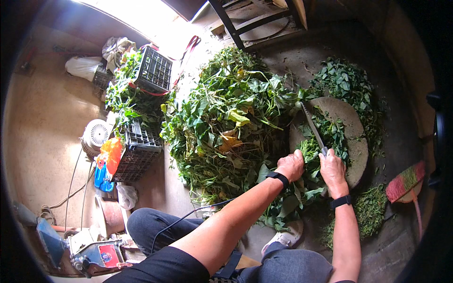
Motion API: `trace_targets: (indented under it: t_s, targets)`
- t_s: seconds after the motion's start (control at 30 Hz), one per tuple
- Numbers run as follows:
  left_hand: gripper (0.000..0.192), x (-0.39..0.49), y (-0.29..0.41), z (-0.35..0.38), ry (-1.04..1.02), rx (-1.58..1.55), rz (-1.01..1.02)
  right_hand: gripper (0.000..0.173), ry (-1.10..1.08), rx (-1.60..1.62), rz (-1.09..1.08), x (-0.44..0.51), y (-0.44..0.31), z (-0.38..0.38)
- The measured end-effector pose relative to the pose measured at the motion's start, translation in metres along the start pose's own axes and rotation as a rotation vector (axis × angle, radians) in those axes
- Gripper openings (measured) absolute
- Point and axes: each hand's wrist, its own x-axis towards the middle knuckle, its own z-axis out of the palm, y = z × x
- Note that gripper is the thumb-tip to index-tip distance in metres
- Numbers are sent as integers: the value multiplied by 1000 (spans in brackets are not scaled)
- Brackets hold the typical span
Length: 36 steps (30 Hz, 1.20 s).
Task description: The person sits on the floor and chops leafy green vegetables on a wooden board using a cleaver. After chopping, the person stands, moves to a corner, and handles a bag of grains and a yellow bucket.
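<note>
On a round chopping block (pixel 355 116) lie cut green leaves (pixel 334 129). My right hand (pixel 333 170) grips the handle of a long knife (pixel 311 122), its blade pointing away from me over the block. My left hand (pixel 291 165) is closed around a bunch of leafy stems (pixel 309 150) just left of the knife handle. Stalks and broad leaves of that bunch hang down below both hands. Left of the block rises a large heap of leafy vines (pixel 219 123), with some yellowed leaves in it.
Chopped greens (pixel 345 79) lie beyond the block, and finer cuttings (pixel 371 208) near a pink-and-green broom (pixel 405 182) at right. Black plastic crates (pixel 154 69) with greens, an electric motor (pixel 97 133) and a blue machine (pixel 93 253) stand left. A dark metal frame (pixel 262 24) is at the top.
</note>
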Motion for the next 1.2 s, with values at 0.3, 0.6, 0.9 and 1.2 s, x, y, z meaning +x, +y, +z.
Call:
trace_targets:
  t_s: [0.3,0.6,0.9,1.2]
  targets:
    - [27,-1,-4,1,169,124,111,28,70,263,26,-13,5,-19]
    - [10,-5,-4,11,579,470,300,29,352,592,-149,-28,1,-36]
    - [13,-4,4,-1,258,441,285,31,217,433,-57,-35,-1,-28]
    - [18,0,6,-5,60,282,196,28,145,225,21,-42,-13,-5]
